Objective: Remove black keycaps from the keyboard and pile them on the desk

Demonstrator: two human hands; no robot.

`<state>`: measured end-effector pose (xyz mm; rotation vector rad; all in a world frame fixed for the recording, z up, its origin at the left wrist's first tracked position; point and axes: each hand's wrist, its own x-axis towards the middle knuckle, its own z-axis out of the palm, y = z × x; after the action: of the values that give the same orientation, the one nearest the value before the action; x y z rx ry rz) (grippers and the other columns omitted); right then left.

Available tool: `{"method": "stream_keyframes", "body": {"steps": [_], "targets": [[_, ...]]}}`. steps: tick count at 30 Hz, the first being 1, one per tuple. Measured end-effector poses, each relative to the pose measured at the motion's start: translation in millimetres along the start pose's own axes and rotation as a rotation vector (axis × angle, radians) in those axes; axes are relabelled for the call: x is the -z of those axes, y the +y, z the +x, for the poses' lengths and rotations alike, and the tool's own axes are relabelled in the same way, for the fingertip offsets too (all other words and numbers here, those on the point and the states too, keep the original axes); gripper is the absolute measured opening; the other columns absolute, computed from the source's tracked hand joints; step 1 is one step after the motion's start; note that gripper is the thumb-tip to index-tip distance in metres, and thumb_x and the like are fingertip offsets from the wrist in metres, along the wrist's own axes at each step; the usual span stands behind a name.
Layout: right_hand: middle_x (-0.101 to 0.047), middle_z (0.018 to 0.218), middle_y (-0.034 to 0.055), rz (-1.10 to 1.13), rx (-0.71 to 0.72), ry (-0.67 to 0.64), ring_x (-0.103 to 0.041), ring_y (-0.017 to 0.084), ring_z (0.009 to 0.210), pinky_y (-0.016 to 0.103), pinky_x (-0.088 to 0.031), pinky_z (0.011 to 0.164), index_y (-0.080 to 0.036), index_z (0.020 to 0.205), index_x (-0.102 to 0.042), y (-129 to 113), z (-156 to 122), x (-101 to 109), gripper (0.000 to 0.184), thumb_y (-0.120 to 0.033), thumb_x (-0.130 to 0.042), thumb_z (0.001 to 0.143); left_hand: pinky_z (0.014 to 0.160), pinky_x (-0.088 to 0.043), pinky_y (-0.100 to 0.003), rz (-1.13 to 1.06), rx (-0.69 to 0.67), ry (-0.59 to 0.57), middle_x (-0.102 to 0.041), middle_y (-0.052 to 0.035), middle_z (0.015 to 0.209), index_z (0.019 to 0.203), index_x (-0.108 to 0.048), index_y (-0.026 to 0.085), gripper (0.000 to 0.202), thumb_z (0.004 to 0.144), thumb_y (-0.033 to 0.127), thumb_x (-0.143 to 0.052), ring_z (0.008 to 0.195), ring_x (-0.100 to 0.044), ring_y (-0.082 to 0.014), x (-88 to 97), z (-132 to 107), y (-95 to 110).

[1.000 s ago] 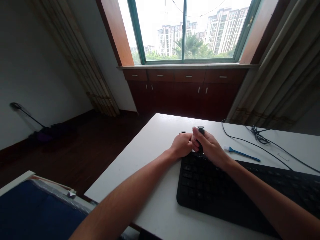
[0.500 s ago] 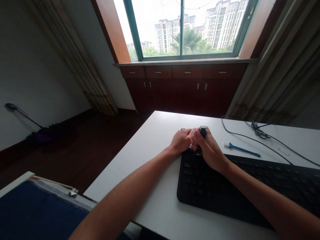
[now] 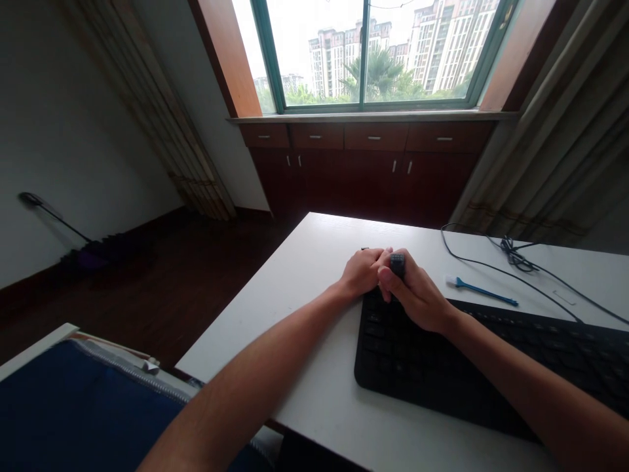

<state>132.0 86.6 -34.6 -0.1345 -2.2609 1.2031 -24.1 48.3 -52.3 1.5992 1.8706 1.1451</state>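
My right hand (image 3: 417, 295) is closed around a small black tool (image 3: 398, 263), held upright over the far left corner of a black keyboard (image 3: 442, 367). My left hand (image 3: 361, 272) rests beside it on the white desk (image 3: 304, 288), fingers curled and touching the right hand's thumb and the tool. What the left fingers pinch is hidden.
A blue brush with white bristles (image 3: 479, 290) lies beyond the keyboard. A black cable (image 3: 515, 265) trails across the desk's far right. A blue zipped bag (image 3: 73, 406) sits at the lower left. Dark wooden cabinets (image 3: 368, 164) stand under the window.
The small black tool has sunk lower in my right hand, with less of it showing above the fingers. The view has shifted slightly; both hands stay at the keyboard's far left corner.
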Motion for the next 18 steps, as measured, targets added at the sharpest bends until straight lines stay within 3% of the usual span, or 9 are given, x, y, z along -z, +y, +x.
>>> {"method": "stream_keyframes", "body": {"steps": [6, 10, 13, 16, 18], "targets": [[-0.053, 0.064, -0.0061, -0.007, -0.035, 0.082, -0.050, 0.014, 0.055, 0.030, -0.044, 0.060, -0.025, 0.099, -0.042, 5.6, -1.0, -2.6, 0.017, -0.041, -0.044, 0.104, 0.066, -0.046, -0.027, -0.057, -0.005, 0.072, -0.066, -0.0026, 0.070, 0.068, -0.059, 0.017, 0.056, 0.100, 0.052, -0.030, 0.069, -0.060, -0.0166, -2.5, -1.4, 2.3], [-0.049, 0.061, -0.0074, 0.080, -0.093, 0.248, -0.048, 0.013, 0.050, 0.029, -0.042, 0.053, -0.026, 0.101, -0.044, 9.7, -1.7, -2.6, 0.020, -0.045, -0.046, 0.103, 0.071, -0.049, -0.027, -0.330, -0.067, 0.159, -0.065, -0.0027, 0.076, 0.083, -0.064, 0.017, 0.063, 0.103, 0.057, -0.019, 0.073, -0.061, -0.0159, -9.6, -9.0, 21.8], [-0.051, 0.067, -0.0054, 0.197, -0.091, 0.265, -0.050, 0.013, 0.054, 0.029, -0.043, 0.053, -0.026, 0.109, -0.048, 8.5, -0.6, -1.4, 0.021, -0.046, -0.046, 0.103, 0.055, -0.045, -0.025, -0.599, -0.036, 0.097, -0.057, -0.0002, 0.065, 0.100, -0.065, 0.017, 0.068, 0.101, 0.064, -0.015, 0.055, -0.054, -0.0131, -18.1, -17.4, 39.3], [-0.055, 0.078, -0.0020, 0.289, -0.065, 0.230, -0.054, 0.014, 0.064, 0.030, -0.047, 0.061, -0.025, 0.106, -0.052, 6.6, 1.2, 0.1, 0.020, -0.043, -0.048, 0.103, 0.043, -0.033, -0.022, -0.798, 0.004, 0.092, -0.042, 0.0033, 0.053, 0.097, -0.065, 0.016, 0.070, 0.099, 0.068, -0.018, 0.044, -0.040, -0.0105, -24.1, -20.5, 45.6], [-0.055, 0.081, -0.0009, 0.340, -0.067, 0.192, -0.054, 0.015, 0.069, 0.032, -0.047, 0.067, -0.024, 0.098, -0.053, 6.7, 1.8, 0.9, 0.020, -0.042, -0.047, 0.103, 0.041, -0.030, -0.022, -0.895, 0.046, 0.109, -0.040, 0.0037, 0.051, 0.091, -0.064, 0.016, 0.069, 0.098, 0.069, -0.019, 0.042, -0.037, -0.0102, -24.2, -17.0, 42.0]]}}
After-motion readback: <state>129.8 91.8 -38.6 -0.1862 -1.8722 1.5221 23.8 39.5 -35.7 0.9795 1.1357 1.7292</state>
